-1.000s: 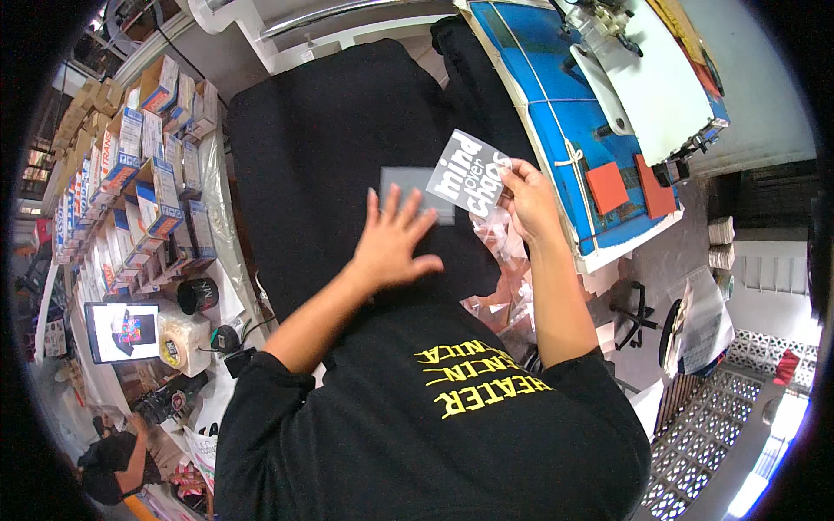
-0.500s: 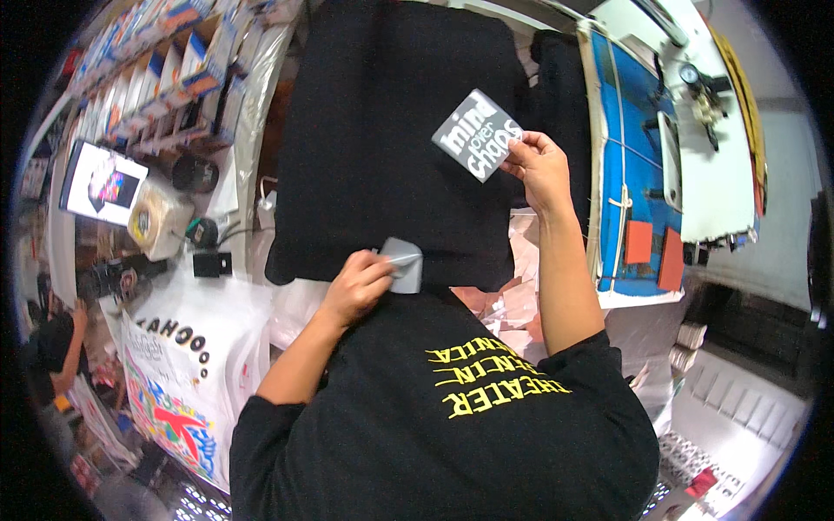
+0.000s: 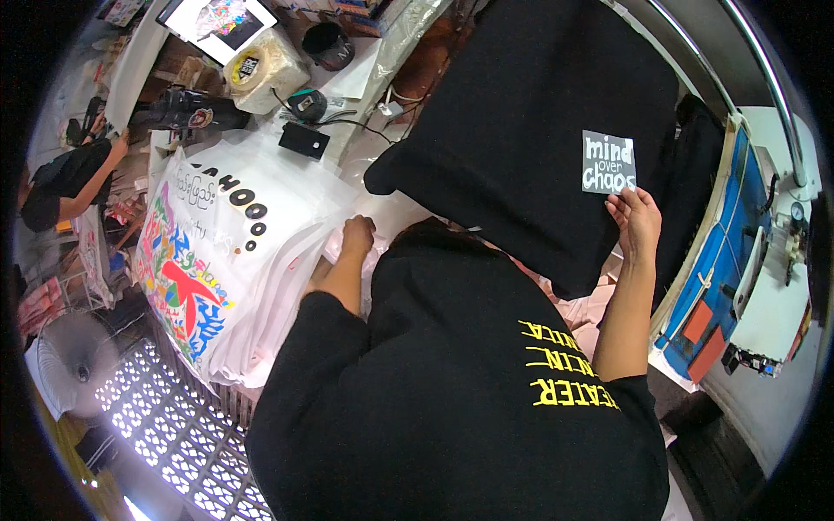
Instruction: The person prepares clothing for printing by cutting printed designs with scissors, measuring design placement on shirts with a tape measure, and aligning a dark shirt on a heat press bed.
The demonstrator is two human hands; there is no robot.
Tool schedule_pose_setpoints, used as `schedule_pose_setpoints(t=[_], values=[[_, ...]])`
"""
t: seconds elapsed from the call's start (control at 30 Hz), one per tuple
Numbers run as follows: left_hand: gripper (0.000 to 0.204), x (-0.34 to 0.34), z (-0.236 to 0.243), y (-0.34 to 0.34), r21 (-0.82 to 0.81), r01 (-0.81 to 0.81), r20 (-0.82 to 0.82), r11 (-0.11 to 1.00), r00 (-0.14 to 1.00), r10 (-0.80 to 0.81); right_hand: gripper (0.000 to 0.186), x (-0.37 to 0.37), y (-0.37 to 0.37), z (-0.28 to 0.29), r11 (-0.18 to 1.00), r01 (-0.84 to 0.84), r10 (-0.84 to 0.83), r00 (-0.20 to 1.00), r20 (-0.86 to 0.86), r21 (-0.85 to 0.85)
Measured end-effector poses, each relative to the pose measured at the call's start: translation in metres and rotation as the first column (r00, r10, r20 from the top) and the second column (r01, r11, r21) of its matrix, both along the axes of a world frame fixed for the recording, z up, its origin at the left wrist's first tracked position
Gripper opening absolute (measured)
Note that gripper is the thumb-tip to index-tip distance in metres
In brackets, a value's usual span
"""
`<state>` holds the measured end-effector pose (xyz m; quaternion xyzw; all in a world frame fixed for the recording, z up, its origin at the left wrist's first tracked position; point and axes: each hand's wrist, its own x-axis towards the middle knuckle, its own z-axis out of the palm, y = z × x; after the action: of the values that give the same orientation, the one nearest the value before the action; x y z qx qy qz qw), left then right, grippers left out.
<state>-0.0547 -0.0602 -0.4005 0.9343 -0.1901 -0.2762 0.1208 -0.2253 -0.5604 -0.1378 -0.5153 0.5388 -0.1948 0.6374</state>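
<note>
Between the thumb and fingers of my right hand [image 3: 636, 221] is the lower right corner of a square grey transfer film [image 3: 599, 156] with white lettering. The film lies against, or just above, a black garment [image 3: 521, 122] spread out in front of me. My left hand [image 3: 357, 236] is down to the left of the garment, beside pale pinkish sheets [image 3: 334, 246]. Its fingers are curled closed, and whatever they hold, if anything, is hidden.
Clear sheets with colourful prints [image 3: 195, 278] hang at the left. Behind them stand a tape roll [image 3: 252, 74], a black mug [image 3: 328, 45], a black box [image 3: 304, 140] and a tablet [image 3: 217, 22]. Machinery with a blue panel [image 3: 708, 269] borders the right. Another person [image 3: 74, 182] is far left.
My view has swung left. The left hand has dropped away from the garment's near edge, and the grey piece it held is out of sight. My right hand still grips the film, now turned upright.
</note>
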Motion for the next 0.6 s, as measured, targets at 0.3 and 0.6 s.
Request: schedule_pose_setpoints(t=[0.3, 0.6], values=[[0.056, 0.045, 0.033, -0.071, 0.257, 0.361, -0.200, 0.897, 0.927, -0.316, 0.014, -0.016, 0.011, -0.007, 0.965, 0.183, -0.211, 0.967, 0.140, 0.189], [0.024, 0.044, 0.327, -0.219, -0.280, 0.679, -0.450, 0.679, 0.532, -0.718, 0.020, 0.072, -0.063, 0.009, 0.977, 0.167, -0.196, 0.950, 0.242, 0.135]])
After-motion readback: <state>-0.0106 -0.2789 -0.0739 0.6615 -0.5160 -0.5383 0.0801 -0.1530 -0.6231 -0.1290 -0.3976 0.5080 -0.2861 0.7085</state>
